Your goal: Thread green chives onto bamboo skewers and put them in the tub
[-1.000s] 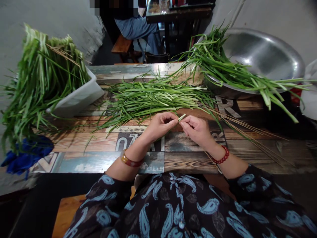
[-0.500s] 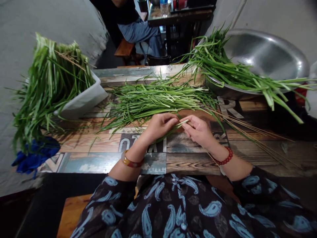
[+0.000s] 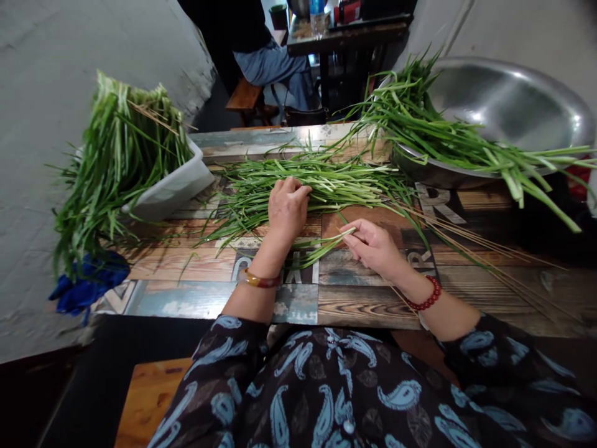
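My left hand (image 3: 288, 208) reaches into the pile of garlic chives (image 3: 345, 180) on the table, its fingers bent and closed on some of the stalks; the fingertips are partly hidden. Lower and to the right, my right hand (image 3: 373, 246) pinches a few garlic chives (image 3: 326, 247) by their pale ends, the green leaves trailing left above the tabletop. A thin bamboo skewer (image 3: 400, 297) runs from beneath that hand toward the table's near edge; its tip at the fingers is hard to make out.
Several loose bamboo skewers (image 3: 485, 239) lie at the right. A white plastic bin (image 3: 172, 190) heaped with skewered chives stands left, beside a blue cloth-like bundle (image 3: 88, 283). A steel basin (image 3: 504, 93) with more chives is back right. A seated person (image 3: 280, 65) is beyond the table.
My left hand has left the right hand's fingertips and moved forward and left onto the chive pile. The right hand stays nearly in place, still pinching its chives. The view has shifted slightly.
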